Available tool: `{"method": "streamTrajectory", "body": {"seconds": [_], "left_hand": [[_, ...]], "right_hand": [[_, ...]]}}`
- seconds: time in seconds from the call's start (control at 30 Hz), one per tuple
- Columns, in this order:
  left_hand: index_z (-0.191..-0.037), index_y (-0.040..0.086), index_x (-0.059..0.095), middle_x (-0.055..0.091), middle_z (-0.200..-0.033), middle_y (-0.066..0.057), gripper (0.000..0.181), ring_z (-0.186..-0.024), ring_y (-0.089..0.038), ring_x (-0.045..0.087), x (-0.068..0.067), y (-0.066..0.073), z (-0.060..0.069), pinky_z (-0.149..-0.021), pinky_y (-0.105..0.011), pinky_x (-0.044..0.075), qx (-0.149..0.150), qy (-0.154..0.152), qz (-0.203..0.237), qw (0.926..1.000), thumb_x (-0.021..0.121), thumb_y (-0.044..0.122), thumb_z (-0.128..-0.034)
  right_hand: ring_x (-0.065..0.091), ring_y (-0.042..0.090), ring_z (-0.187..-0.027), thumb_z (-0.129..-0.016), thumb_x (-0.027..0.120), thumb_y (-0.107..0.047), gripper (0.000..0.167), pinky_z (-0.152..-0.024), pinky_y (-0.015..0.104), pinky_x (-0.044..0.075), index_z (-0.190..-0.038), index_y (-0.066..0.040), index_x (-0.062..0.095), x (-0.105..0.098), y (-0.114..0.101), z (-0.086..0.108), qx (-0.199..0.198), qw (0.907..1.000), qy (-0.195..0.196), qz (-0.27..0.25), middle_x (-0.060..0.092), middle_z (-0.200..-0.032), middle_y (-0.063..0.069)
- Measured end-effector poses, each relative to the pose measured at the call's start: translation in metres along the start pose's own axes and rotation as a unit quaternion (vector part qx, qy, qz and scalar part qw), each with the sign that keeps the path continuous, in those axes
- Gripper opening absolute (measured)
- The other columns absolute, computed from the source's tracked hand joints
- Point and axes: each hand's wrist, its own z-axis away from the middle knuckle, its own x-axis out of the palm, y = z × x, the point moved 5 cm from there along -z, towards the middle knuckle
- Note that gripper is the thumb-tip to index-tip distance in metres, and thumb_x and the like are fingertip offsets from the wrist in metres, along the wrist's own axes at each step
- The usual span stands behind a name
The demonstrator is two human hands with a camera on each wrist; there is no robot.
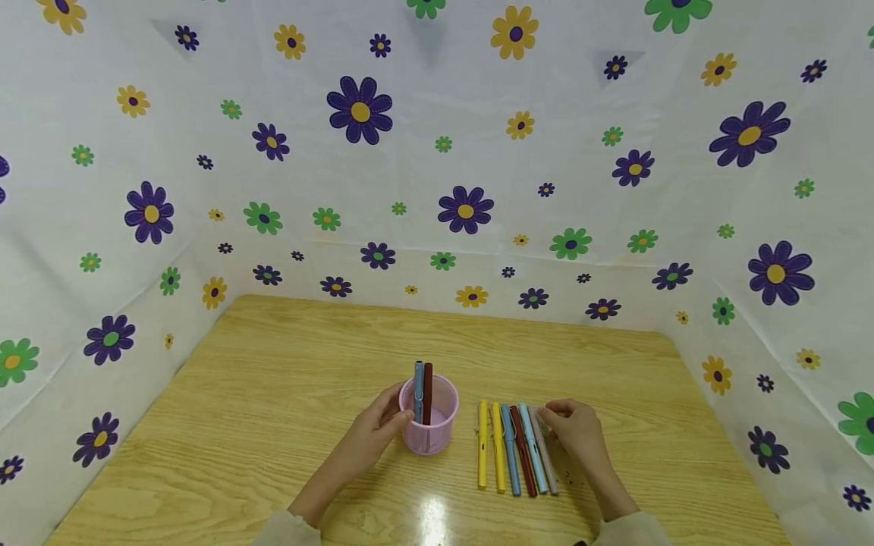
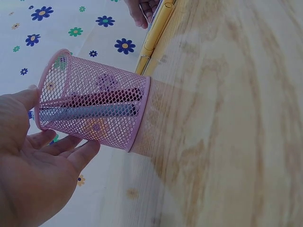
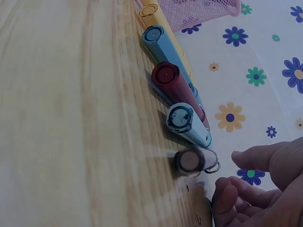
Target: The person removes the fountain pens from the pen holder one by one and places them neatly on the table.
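Observation:
My left hand (image 1: 377,429) grips a pink mesh pen cup (image 1: 427,440), thumb at its rim and fingers along the far side. Inside the cup stand a blue pen (image 1: 419,390) and a dark red pen (image 1: 427,394). Near the cap end of a greyish-mauve pen (image 1: 545,453) is my right hand (image 1: 576,432). In the right wrist view a gap shows between its thumb (image 3: 255,156) and bent fingers, and that pen (image 3: 190,161) looks blurred just beyond them. Whether a fingertip touches it is unclear.
Left of the mauve pen lie a light blue pen (image 1: 534,451), a dark red pen (image 1: 523,453), a blue pen (image 1: 510,453) and two yellow pens (image 1: 482,447) in a row. The wooden table (image 1: 307,341) meets a flowered white cloth (image 1: 410,167) at the back and sides.

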Motion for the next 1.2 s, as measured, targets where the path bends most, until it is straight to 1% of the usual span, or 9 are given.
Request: {"method": "streamTrajectory", "body": {"seconds": [0.1,0.23,0.37,0.57,0.73,0.9,1.03,1.2], "left_hand": [[-0.158,-0.003,0.032,0.044,-0.154,-0.029,0.059,-0.144,-0.041,0.042,0.0,0.0,0.0,-0.118,-0.04,0.037,-0.003,0.002,-0.002,1.0,0.056,0.02,-0.1089],[-0.158,-0.003,0.032,0.044,-0.154,-0.028,0.06,-0.144,-0.041,0.043,0.0,0.0,0.0,-0.118,-0.041,0.037,-0.007,0.005,-0.007,0.9999,0.056,0.021,-0.1088],[-0.158,-0.003,0.032,0.044,-0.155,-0.028,0.06,-0.144,-0.04,0.042,0.001,0.0,0.0,-0.119,-0.041,0.037,-0.01,0.005,-0.008,0.9999,0.056,0.022,-0.109],[-0.158,-0.002,0.032,0.043,-0.155,-0.027,0.06,-0.145,-0.04,0.041,0.001,0.0,0.0,-0.119,-0.04,0.036,-0.014,0.003,-0.003,0.9999,0.056,0.022,-0.1092],[-0.158,-0.002,0.032,0.043,-0.155,-0.028,0.06,-0.145,-0.04,0.042,0.001,0.0,0.0,-0.119,-0.04,0.036,-0.014,0.003,-0.004,0.9999,0.056,0.022,-0.1091],[-0.158,-0.003,0.033,0.045,-0.154,-0.028,0.06,-0.144,-0.04,0.043,0.0,0.0,0.0,-0.119,-0.04,0.037,-0.012,0.009,-0.009,0.9998,0.057,0.022,-0.1085],[-0.157,-0.004,0.033,0.046,-0.153,-0.028,0.06,-0.143,-0.04,0.044,0.0,0.0,0.0,-0.119,-0.04,0.037,-0.01,0.012,-0.011,0.9998,0.057,0.021,-0.1083],[-0.157,-0.004,0.033,0.046,-0.153,-0.028,0.06,-0.143,-0.04,0.044,0.0,0.0,0.0,-0.118,-0.04,0.037,-0.01,0.012,-0.009,0.9998,0.057,0.021,-0.1082]], "right_hand": [[0.066,0.019,-0.067,-0.099,0.069,-0.015,0.038,-0.051,0.025,0.052,-0.122,0.015,0.064,-0.001,0.0,0.001,0.004,0.9999,0.002,-0.009,0.07,-0.087,0.013],[0.067,0.02,-0.07,-0.099,0.069,-0.015,0.038,-0.054,0.026,0.054,-0.121,0.015,0.065,-0.003,-0.002,0.003,-0.002,0.9999,0.007,-0.014,0.07,-0.089,0.015],[0.067,0.019,-0.072,-0.1,0.069,-0.014,0.034,-0.057,0.025,0.056,-0.12,0.013,0.066,-0.005,-0.004,0.003,-0.005,0.9997,0.015,-0.018,0.07,-0.089,0.014],[0.064,0.018,-0.07,-0.101,0.066,-0.01,0.031,-0.056,0.025,0.056,-0.122,0.013,0.065,-0.007,-0.01,0.004,-0.009,0.9981,0.024,-0.056,0.069,-0.087,0.016],[0.067,0.019,-0.076,-0.102,0.065,-0.011,0.032,-0.063,0.026,0.061,-0.124,0.012,0.065,-0.009,-0.017,0.006,-0.015,0.9967,0.039,-0.07,0.071,-0.097,0.021],[0.07,0.024,-0.083,-0.103,0.064,-0.012,0.033,-0.069,0.029,0.063,-0.126,0.01,0.065,-0.008,-0.026,0.008,-0.018,0.9949,0.044,-0.089,0.07,-0.107,0.024],[0.07,0.025,-0.085,-0.103,0.064,-0.013,0.032,-0.07,0.031,0.063,-0.127,0.009,0.065,-0.006,-0.034,0.009,-0.021,0.9935,0.047,-0.101,0.07,-0.11,0.024],[0.07,0.024,-0.087,-0.103,0.064,-0.016,0.033,-0.073,0.032,0.063,-0.128,0.006,0.066,-0.004,-0.043,0.011,-0.021,0.9932,0.045,-0.105,0.071,-0.111,0.021]]}}
